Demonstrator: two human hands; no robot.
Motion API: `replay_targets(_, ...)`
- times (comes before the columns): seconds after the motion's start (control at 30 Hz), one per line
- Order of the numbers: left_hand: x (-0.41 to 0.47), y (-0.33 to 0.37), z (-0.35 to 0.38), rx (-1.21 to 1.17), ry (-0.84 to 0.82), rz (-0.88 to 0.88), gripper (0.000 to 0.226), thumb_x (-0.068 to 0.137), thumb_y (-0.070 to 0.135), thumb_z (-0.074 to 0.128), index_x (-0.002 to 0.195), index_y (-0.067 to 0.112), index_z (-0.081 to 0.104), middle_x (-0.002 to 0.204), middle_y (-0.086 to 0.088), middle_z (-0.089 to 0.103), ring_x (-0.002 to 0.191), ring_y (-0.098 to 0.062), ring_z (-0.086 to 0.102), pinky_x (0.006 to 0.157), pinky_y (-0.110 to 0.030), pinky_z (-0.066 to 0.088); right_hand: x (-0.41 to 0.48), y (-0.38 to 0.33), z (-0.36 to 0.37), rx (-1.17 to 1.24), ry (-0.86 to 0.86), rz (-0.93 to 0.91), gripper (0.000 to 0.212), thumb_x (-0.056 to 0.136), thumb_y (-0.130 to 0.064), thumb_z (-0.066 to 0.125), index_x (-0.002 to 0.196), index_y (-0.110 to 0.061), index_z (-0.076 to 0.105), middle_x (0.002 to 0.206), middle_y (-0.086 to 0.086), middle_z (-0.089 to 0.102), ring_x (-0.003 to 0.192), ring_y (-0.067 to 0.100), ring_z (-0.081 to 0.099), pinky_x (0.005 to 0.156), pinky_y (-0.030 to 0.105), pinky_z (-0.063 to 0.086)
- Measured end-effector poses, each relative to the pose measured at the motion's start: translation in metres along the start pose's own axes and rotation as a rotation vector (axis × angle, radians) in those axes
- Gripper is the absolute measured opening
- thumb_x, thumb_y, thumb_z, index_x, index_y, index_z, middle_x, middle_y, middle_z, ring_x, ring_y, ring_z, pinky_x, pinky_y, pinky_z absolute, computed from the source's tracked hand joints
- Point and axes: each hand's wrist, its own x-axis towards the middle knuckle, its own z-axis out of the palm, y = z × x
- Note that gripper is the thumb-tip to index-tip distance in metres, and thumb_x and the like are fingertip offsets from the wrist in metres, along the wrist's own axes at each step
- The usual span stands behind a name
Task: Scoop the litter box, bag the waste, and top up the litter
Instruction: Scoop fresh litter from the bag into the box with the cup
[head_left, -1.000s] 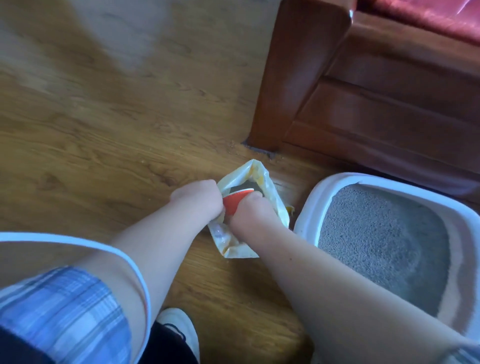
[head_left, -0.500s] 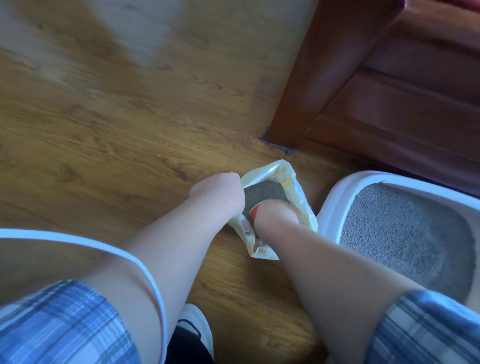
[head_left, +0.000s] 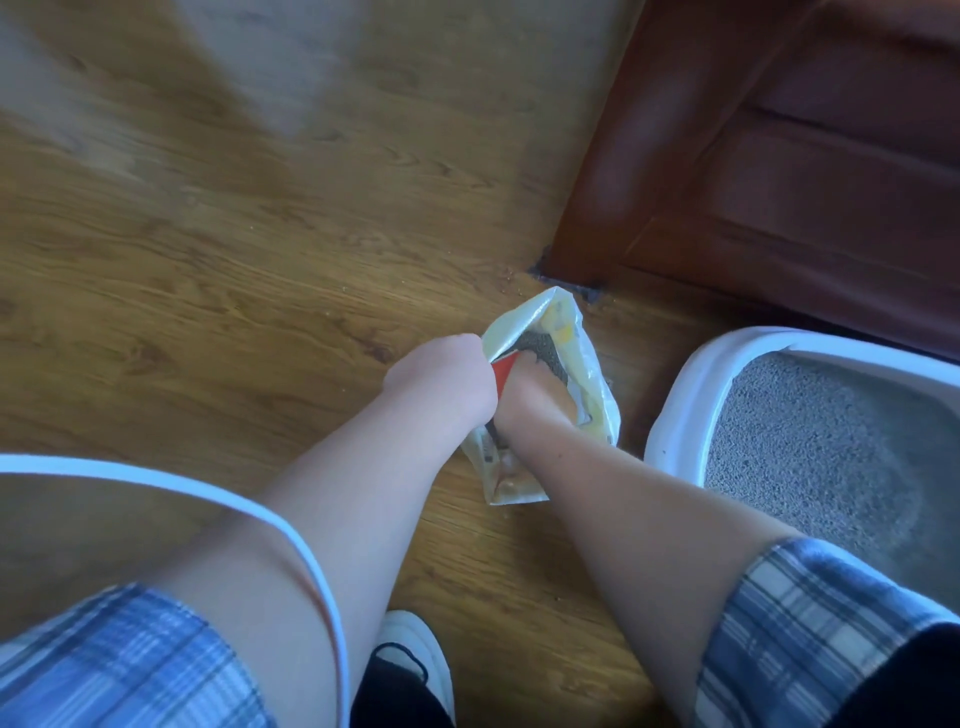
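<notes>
Pale yellow bag (head_left: 593, 385), open — grey litter (head_left: 540, 347) inside, white litter box (head_left: 680, 405) beside it

Your left sleeve (head_left: 119, 660) and right sleeve (head_left: 810, 639): short, blue-and-white plaid. Forearms bare down to the left hand (head_left: 441, 379) and right hand (head_left: 535, 397). Below, dark trousers (head_left: 919, 686) and a white shoe (head_left: 415, 631) with a dark opening. A white cord (head_left: 52, 465) arcs across your left arm.

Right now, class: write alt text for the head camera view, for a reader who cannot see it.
A person's left hand holds open a yellowish plastic bag of grey litter on a wooden floor, while the right hand reaches inside beside a red object. A white litter box stands to the right, by dark wooden furniture.
</notes>
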Motion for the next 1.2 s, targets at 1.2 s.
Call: replay_targets(1.2,-0.035,0.078,-0.029,-0.004,0.183,0.17,0.029,0.091,0.02,0.051,0.119,0.021,0.042,0.12,-0.006,0.052,0.112,-0.03,0.053,0.074,-0.037,0.038,-0.089,0.115,-0.155,0.482,0.243,-0.395,0.058,0.069,-0.043,0.088,0.11,-0.042,0.047,0.101,-0.026,0.066,0.09,-0.004,0.066,0.087,0.041,0.057)
